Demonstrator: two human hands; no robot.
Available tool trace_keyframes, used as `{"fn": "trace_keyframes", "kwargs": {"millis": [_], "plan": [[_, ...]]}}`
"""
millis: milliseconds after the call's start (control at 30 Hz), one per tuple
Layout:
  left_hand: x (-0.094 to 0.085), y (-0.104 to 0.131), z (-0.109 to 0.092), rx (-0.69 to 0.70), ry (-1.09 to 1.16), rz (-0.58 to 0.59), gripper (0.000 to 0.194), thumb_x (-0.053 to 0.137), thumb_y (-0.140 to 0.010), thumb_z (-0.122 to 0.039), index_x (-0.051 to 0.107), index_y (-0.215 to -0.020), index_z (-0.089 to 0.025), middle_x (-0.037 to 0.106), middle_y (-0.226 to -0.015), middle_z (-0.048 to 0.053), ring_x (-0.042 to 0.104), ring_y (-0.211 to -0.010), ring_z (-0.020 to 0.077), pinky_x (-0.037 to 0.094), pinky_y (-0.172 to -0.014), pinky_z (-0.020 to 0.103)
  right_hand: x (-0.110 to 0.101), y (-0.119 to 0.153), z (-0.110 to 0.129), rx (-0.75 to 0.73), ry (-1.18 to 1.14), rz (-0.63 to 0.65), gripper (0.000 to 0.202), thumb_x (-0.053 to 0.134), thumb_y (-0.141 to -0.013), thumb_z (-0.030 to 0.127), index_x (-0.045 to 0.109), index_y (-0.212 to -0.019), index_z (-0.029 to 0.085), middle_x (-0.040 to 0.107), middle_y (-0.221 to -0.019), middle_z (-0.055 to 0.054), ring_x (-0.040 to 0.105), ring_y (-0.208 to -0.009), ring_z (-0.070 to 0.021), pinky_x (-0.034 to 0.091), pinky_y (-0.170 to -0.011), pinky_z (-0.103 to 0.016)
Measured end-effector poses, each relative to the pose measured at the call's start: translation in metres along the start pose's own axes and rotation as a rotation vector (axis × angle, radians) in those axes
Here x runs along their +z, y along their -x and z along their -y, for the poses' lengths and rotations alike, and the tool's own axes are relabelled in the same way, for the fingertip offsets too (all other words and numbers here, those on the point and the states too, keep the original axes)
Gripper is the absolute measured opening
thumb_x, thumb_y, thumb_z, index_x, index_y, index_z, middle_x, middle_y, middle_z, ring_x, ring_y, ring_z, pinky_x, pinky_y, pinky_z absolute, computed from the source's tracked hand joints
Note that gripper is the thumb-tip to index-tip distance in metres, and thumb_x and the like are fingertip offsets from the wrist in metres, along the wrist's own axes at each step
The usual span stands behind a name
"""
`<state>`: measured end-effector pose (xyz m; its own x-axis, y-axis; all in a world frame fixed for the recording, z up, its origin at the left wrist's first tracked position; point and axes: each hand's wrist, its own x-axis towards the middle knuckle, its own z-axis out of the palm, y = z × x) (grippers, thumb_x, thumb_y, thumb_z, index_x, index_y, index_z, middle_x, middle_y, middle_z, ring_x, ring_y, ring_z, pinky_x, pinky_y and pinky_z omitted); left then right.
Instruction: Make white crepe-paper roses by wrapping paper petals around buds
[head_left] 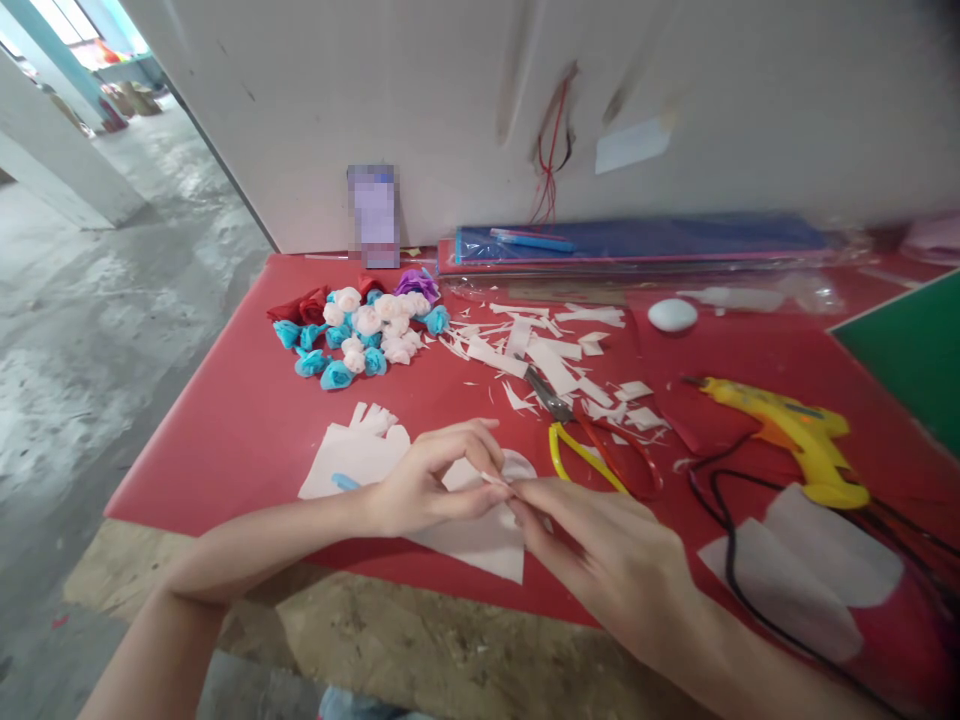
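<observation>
My left hand (446, 480) and my right hand (600, 540) meet over the front of the red table. Both pinch a small piece of pale pink paper (495, 482) between thumb and fingertips; much of it is hidden by the fingers. Beneath the hands lie cut sheets of pale paper (480, 550), with a blue pen-like item (345, 482) partly covered by my left wrist. Just beyond my right hand rest scissors (577, 430) with one yellow and one red handle, blades pointing away among white paper scraps (551, 360).
Blue, pale pink, red and purple paper roses (367, 325) cluster at the back left, before a phone (375, 215) propped on the wall. A yellow glue gun (787, 425) with a black cord lies right, near a white egg-shaped object (673, 316). Wrapped blue sheets (675, 243) line the back.
</observation>
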<state>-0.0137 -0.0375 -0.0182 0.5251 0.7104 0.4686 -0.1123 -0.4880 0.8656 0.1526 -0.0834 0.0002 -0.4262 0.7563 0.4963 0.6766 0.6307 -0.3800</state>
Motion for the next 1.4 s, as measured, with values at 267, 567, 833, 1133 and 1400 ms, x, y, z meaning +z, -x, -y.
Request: {"fn": "trace_keyframes", "kwargs": {"millis": [267, 567, 833, 1133, 1400], "plan": [[0.000, 0.000, -0.004, 0.001, -0.046, -0.035, 0.012, 0.057, -0.078, -0.025, 0.054, -0.069, -0.017, 0.061, -0.068, 0.001, 0.059, -0.069, 0.0107, 0.041, -0.094, 0.040, -0.004, 0.000, 0.004, 0.082, -0.068, 0.023, 0.018, 0.039, -0.086, 0.017, 0.055, -0.083, 0.023, 0.067, -0.062, 0.001, 0.063, -0.051, -0.0136, 0.047, -0.054, -0.022], [0.002, -0.002, -0.009, -0.134, 0.067, -0.106, 0.004, 0.064, -0.074, -0.018, 0.066, -0.076, -0.018, 0.065, -0.076, 0.001, 0.060, -0.075, 0.0100, 0.040, -0.097, 0.036, -0.012, -0.013, 0.003, 0.361, -0.475, 0.131, 0.023, 0.044, -0.081, 0.018, 0.056, -0.061, 0.020, 0.061, -0.046, 0.004, 0.058, -0.040, -0.0091, 0.045, -0.043, -0.017], [0.003, -0.001, -0.010, -0.191, 0.204, -0.155, 0.008, 0.065, -0.071, -0.012, 0.068, -0.075, -0.018, 0.064, -0.073, 0.001, 0.060, -0.071, 0.0091, 0.049, -0.080, 0.028, -0.012, -0.017, 0.002, 0.527, -0.838, 0.284, 0.023, 0.046, -0.081, 0.020, 0.057, -0.061, 0.017, 0.063, -0.050, 0.000, 0.062, -0.041, -0.0107, 0.048, -0.043, -0.016], [0.005, 0.001, -0.001, -0.130, 0.129, -0.188, 0.006, 0.068, -0.068, -0.012, 0.067, -0.071, -0.017, 0.065, -0.069, 0.000, 0.059, -0.067, 0.0088, 0.043, -0.094, 0.036, -0.004, -0.010, 0.004, 0.202, -0.280, -0.022, 0.018, 0.044, -0.083, 0.016, 0.058, -0.072, 0.019, 0.065, -0.055, 0.002, 0.061, -0.045, -0.0088, 0.047, -0.045, -0.016], [0.005, 0.001, -0.002, -0.095, 0.081, -0.170, 0.005, 0.067, -0.068, -0.014, 0.062, -0.068, -0.015, 0.063, -0.067, 0.000, 0.058, -0.068, 0.0088, 0.042, -0.094, 0.035, 0.000, -0.007, 0.004, 0.069, -0.127, -0.070, 0.022, 0.039, -0.087, 0.016, 0.056, -0.073, 0.019, 0.063, -0.054, 0.002, 0.057, -0.043, -0.0084, 0.042, -0.043, -0.018]]}}
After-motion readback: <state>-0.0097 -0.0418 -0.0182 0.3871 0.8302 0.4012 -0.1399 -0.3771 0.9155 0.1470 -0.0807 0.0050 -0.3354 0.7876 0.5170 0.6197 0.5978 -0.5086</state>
